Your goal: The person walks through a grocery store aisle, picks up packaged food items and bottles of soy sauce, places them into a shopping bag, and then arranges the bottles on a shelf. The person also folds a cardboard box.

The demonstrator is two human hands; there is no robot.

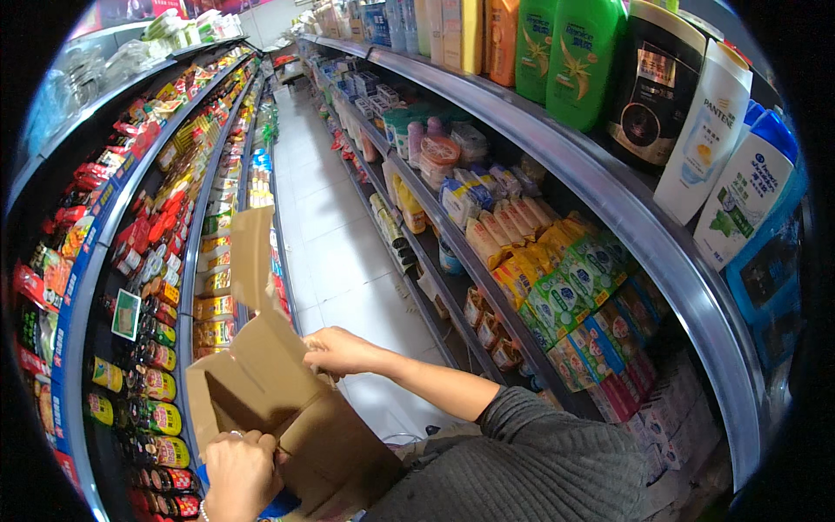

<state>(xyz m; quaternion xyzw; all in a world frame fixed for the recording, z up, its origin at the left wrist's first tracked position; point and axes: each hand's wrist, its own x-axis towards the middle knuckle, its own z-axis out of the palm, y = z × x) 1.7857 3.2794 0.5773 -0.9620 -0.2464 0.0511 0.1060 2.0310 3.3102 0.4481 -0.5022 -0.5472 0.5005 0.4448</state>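
Observation:
An opened cardboard box [339, 450] is held before my body, its flaps spread and one long flap [251, 261] standing up at the far side. My right hand [339, 352] grips the box's far right edge, fingers closed over the cardboard. At the near left edge, my left hand [241, 466] is closed on the cardboard, with a ring on a finger and a bracelet at the wrist. Something blue [284, 504] shows beneath that hand; what it is cannot be made out. Shadow hides part of the box's inside.
Left shelves hold sauce jars [156, 417] and red packets [98, 169]. Along the right shelves stand green shampoo bottles [584, 65], a white Pantene bottle [708, 130] and soap packs [577, 280]. A tiled aisle floor [326, 215] runs between them. A small framed card [126, 315] stands among the jars.

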